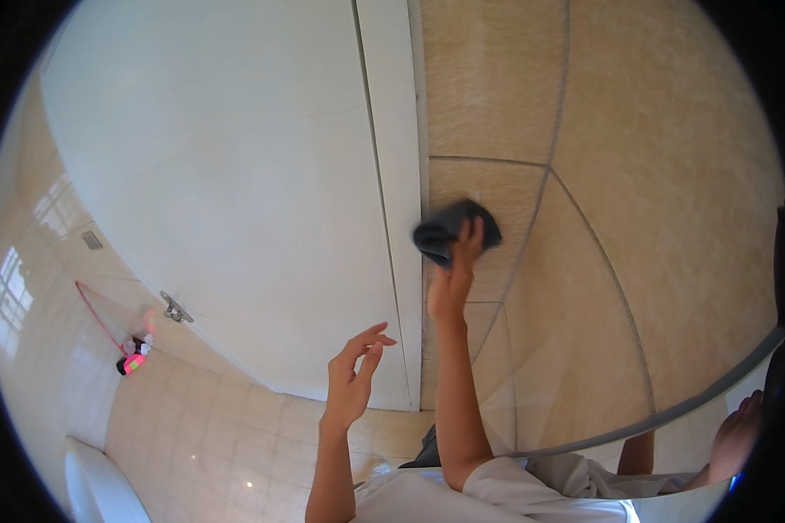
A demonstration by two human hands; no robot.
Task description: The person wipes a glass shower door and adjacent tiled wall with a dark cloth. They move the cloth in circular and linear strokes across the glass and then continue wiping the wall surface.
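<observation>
My right hand (456, 278) is shut on a folded dark grey cloth (441, 234), blurred by motion. It lies against the beige wall tiles (490, 186), just right of the white door frame (398, 196). Lower down, my left hand (353, 379) hovers in front of the white door (235, 170). Its fingers are loosely bent and apart, and nothing is in them. Whether that hand touches the door cannot be told.
A metal handle (176, 308) juts from the door's left edge. Pink and black items (131, 363) rest by the far wall. At lower left stands a white fixture (95, 480). A grey-edged mirror (680, 451) at lower right reflects part of a person.
</observation>
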